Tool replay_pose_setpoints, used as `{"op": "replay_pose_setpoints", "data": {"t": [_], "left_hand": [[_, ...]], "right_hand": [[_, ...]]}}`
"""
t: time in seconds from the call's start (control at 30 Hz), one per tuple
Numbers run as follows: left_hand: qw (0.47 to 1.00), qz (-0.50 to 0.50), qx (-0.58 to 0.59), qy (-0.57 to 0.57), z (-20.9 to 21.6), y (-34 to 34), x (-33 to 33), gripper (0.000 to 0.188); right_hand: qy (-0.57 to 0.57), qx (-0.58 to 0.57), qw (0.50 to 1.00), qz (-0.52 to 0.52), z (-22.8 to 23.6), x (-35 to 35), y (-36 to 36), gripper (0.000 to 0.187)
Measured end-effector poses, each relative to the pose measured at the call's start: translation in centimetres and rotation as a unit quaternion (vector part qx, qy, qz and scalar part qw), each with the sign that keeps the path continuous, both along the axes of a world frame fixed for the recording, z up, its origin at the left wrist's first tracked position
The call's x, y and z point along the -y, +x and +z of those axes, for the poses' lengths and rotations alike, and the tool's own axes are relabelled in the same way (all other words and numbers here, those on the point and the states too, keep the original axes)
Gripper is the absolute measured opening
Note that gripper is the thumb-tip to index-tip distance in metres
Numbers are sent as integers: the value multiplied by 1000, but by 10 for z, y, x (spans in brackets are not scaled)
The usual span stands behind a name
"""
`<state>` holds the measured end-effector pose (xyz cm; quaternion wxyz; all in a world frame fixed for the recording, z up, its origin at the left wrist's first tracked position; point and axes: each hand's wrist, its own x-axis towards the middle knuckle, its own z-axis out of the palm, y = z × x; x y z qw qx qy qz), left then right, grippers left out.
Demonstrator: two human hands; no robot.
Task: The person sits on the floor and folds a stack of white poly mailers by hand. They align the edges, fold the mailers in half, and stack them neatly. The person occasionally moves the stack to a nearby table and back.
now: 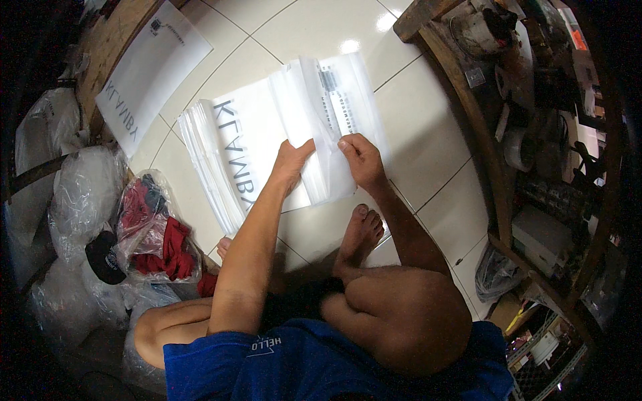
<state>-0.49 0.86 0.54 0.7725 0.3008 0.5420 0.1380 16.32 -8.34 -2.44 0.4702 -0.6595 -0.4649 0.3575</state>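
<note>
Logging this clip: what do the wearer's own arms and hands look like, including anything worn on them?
The left hand and right hand are ungloved. Both forearms are bare, without watch or bracelet. The shirt is blue with pale printing.

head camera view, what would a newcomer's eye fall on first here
Probably the bright stack of white printed sheets in the middle of the tiled floor, with the left hand at it and the right hand pinching a translucent sheet on its right side. After that, likely the red cloth among clear plastic bags at lower left, and the blue shirt along the bottom.
</note>
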Motion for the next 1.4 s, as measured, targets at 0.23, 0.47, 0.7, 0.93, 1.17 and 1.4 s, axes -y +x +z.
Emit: {"op": "replay_pose_setpoints", "data": {"t": [0.23,0.47,0.7,0.93,1.17,1.4], "left_hand": [[996,74,41,-15,4,3,2,59],[999,9,-41,13,-5,3,2,60],[999,36,5,12,0,1,3,54],[999,35,-15,-6,-5,2,1,55],[999,28,-47,2,-6,1,1,55],[999,45,20,-12,-1,2,2,55]], "right_hand": [[-17,-34,999,-3,5,0,0,19],[-8,109,947,-301,-51,21,42,19],[6,139,990,-17,42,1,-19,43],[-68,174,982,-10,-14,8,-11,19],[56,201,964,-167,22,3,16,19],[-9,203,979,21,26,-2,-24,27]]}}
